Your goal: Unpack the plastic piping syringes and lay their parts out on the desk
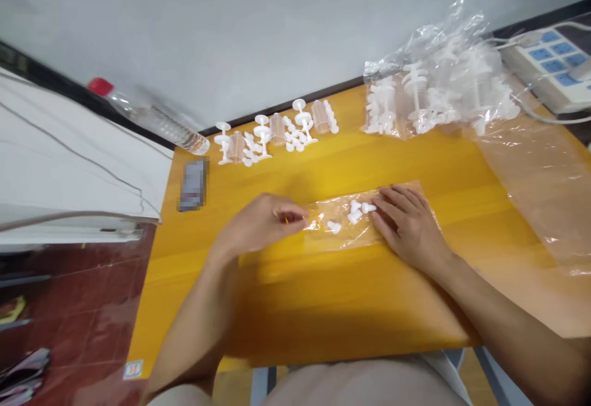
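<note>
A small clear plastic bag (318, 236) lies flat on the yellow wooden table, with several small white plastic nozzle-like pieces (354, 215) inside it. At its left end, my left hand (264, 224) pinches the edge between thumb and fingers. My right hand (409, 224) rests palm down on the right part of the bag, fingers stretched out beside the white pieces. Behind my hands stands a row of white plunger-like parts (261, 132), clear plastic cylinders (277, 130) and small white pieces (295, 141).
Along the wall at the right is a large clear bag (406, 125) of similar parts, its empty end spread over the table (207, 295). Beyond it sits a power strip (547, 76) with cords. A water bottle (159, 119) and a blurred-out phone-like object (192, 185) are at the left.
</note>
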